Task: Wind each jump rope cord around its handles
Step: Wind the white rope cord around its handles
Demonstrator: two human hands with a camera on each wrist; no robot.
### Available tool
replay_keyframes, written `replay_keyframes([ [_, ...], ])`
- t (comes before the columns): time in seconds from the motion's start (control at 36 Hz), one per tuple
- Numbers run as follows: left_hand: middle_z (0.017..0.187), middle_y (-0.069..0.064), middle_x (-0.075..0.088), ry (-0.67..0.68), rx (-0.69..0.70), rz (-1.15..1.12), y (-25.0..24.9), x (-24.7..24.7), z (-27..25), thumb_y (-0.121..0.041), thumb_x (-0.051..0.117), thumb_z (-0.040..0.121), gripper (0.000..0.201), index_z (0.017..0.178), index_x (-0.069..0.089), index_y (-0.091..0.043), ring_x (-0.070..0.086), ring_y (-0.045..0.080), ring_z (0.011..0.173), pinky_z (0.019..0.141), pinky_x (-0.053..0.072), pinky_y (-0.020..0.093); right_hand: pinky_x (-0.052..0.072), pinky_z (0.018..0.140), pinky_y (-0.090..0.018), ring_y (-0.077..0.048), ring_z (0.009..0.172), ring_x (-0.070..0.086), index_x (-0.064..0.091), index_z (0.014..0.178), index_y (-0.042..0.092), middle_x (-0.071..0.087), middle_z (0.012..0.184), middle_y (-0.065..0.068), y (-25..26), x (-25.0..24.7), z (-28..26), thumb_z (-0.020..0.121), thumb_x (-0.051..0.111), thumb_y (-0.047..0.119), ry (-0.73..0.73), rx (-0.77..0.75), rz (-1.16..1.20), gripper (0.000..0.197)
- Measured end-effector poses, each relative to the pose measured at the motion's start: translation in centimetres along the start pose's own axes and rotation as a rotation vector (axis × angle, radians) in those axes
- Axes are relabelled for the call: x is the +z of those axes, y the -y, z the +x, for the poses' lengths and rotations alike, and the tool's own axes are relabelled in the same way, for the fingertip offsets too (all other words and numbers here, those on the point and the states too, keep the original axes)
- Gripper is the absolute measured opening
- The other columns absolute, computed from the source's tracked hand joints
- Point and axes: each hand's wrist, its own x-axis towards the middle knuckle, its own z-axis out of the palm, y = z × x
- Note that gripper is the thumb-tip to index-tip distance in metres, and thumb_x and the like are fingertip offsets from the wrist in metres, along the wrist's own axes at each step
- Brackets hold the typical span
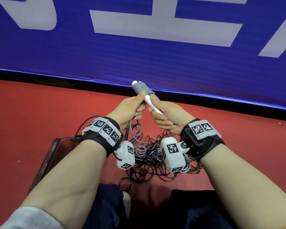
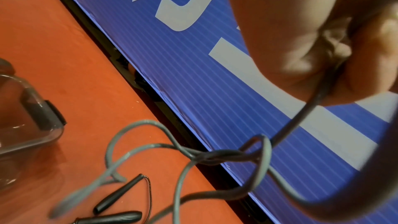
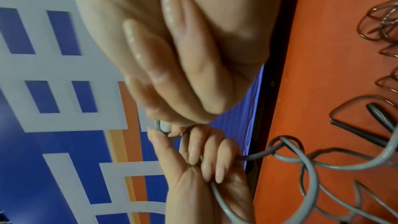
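A white jump rope handle (image 1: 151,104) points up and away, held above the red floor. Several turns of grey cord (image 1: 141,88) are wound round its upper end. My right hand (image 1: 163,115) grips the handle's lower part. My left hand (image 1: 134,106) holds the grey cord (image 2: 301,118) in curled fingers, its thumb by the wound coils. The loose grey cord (image 3: 305,159) hangs down in knotted loops to the floor. In the right wrist view the left hand (image 3: 206,163) shows with the cord running through its palm.
A tangled pile of thin dark cords (image 1: 155,161) lies on the red floor between my wrists. Two black handles (image 2: 116,195) lie on the floor. A clear container (image 2: 28,117) stands at the left. A blue banner (image 1: 139,47) walls off the far side.
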Motion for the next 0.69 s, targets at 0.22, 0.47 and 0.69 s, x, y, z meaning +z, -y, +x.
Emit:
replay_keyframes([
  [0.22,0.046,-0.005,0.033,-0.028,0.015,0.087,0.2,-0.6,-0.1,-0.057,0.047,0.084,0.050,0.072,0.055,-0.008,0.028,0.008,0.041,0.046,0.033,0.022,0.018,0.033,-0.013,-0.008,0.027,0.020,0.052,0.078,0.008,0.033,0.040,0.003,-0.3,0.3,0.4,0.101,0.046,0.037,-0.191,-0.168,-0.295,0.037],
  [0.47,0.035,0.001,0.038,-0.279,-0.084,0.319,1.2,-0.9,0.5,-0.051,0.068,0.082,0.051,0.054,0.051,-0.012,0.035,0.015,0.034,0.043,0.031,0.023,0.030,0.042,-0.022,-0.004,0.032,0.036,0.055,0.069,0.013,0.045,0.046,0.003,-1.4,-0.5,1.6,0.098,0.053,0.036,-0.459,-0.167,-0.667,0.037],
  [0.69,0.040,-0.005,0.028,-0.083,-0.218,0.152,0.9,0.4,0.2,-0.038,0.053,0.097,0.044,0.063,0.041,-0.013,0.021,0.008,0.034,0.035,0.023,0.018,0.037,0.058,-0.031,-0.029,0.069,0.055,0.044,0.081,0.013,0.053,0.073,-0.002,-2.4,-0.2,1.5,0.100,0.045,0.040,-0.582,-0.195,-1.185,0.033],
])
